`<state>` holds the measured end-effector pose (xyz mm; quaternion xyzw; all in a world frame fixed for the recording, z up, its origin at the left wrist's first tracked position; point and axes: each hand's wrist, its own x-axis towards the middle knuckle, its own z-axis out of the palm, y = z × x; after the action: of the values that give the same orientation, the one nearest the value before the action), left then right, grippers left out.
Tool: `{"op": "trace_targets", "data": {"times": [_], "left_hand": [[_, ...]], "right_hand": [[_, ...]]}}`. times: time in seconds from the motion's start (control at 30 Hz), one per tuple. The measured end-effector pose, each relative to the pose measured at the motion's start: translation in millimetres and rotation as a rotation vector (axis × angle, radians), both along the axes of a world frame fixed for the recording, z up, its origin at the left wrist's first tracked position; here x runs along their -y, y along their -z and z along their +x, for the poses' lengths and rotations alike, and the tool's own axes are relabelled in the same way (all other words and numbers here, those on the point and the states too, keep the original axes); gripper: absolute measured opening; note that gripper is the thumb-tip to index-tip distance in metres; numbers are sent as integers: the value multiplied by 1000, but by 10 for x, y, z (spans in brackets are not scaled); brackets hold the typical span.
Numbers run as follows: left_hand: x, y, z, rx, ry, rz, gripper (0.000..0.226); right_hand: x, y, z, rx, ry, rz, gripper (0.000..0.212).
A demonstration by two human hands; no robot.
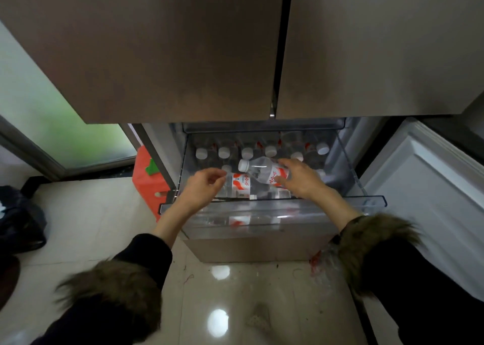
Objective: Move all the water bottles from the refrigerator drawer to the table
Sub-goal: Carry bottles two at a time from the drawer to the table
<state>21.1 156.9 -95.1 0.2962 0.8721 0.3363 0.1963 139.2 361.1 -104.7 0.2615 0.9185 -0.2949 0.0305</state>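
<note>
The refrigerator drawer point(272, 211) is standing pulled out below the two closed upper doors point(183, 56), its clear front wall facing the person. Inside it, a row of upright water bottles point(247, 153) is lining the back, their white caps showing side by side. The right hand point(301, 179) is reaching into the drawer and gripping a tilted bottle point(264, 170) around its red-and-white label, the fingers point(281, 181) curling round the body while the white cap is pointing up and to the left, raised above the others. The left hand point(203, 187) is hovering just beside a second bottle point(239, 185) that is lying lower in the drawer near the front; its fingers are loosely curled and the fingertips are sitting close to the bottle's shoulder, but whether they are touching it I cannot tell, and they are not closing round anything. Both forearms are extending from dark sleeves with fur-trimmed cuffs point(115, 289). To the left of the drawer an orange plastic stool point(148, 177) is standing on the glossy tiled floor point(222, 305), which is reflecting ceiling lights. At the far left a dark bag point(21, 219) is resting on the floor, and on the right a white panelled door point(429, 187) is running alongside the refrigerator.
</note>
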Motion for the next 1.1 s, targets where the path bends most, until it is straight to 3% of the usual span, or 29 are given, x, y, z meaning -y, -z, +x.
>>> {"op": "trace_targets", "data": {"times": [0.23,0.33,0.47,0.57,0.73,0.9,1.1], "left_hand": [[-393,131,-237,19,206,-367,56],[-456,264,-253,-10,247,-448,55],[-516,398,-351,-149,294,-572,50],[-573,459,-412,-217,320,-598,53],[-668,496,-513,-159,386,-548,62],[-776,620,-514,-281,443,-682,83],[-760,576,-540,-393,448,-638,66]], "right_hand": [[-213,194,-319,141,-158,139,69],[-287,239,-370,199,-225,273,72],[-400,266,-424,219,-269,280,79],[-401,272,-392,184,-256,314,78],[-470,215,-229,96,-223,261,80],[-472,103,-90,12,-160,130,73],[-467,37,37,-40,-45,58,73]]}}
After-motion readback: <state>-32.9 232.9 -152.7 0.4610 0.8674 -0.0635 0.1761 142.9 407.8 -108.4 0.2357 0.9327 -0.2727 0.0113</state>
